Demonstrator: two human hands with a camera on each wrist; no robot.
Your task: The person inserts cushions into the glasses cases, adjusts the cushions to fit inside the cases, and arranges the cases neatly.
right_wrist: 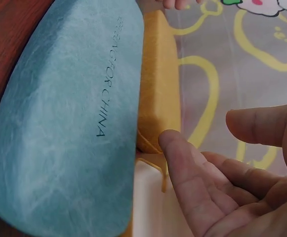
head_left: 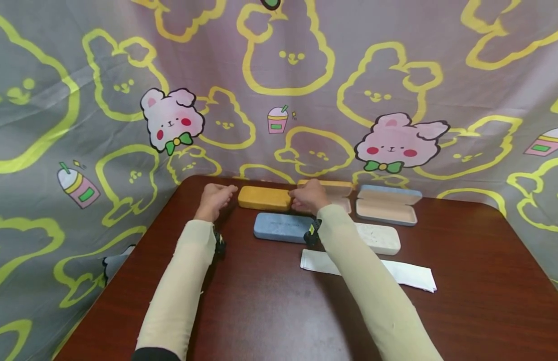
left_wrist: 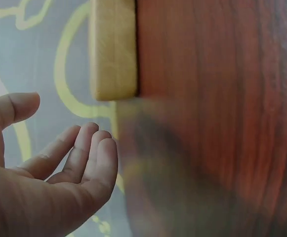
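Note:
A closed yellow glasses case (head_left: 264, 198) lies along the table's back edge, between the two hands. My left hand (head_left: 215, 197) is just beyond its left end; in the left wrist view the loosely curved fingers (left_wrist: 91, 158) hold nothing, apart from the yellow case (left_wrist: 113, 49). My right hand (head_left: 311, 196) is at the case's right end. The right wrist view shows its fingertips (right_wrist: 170, 140) right at that end, thumb lifted away and nothing gripped. A closed blue glasses case (head_left: 281, 227), lettered on its lid (right_wrist: 69, 123), lies in front of the yellow one.
An open yellow case (head_left: 342, 188) is partly hidden behind my right hand. Right of it stands an open blue case (head_left: 387, 213). A closed white case (head_left: 380, 238) and a folded white cloth (head_left: 409, 275) lie partly under my right forearm in view. Patterned curtain (head_left: 288, 65) hangs behind.

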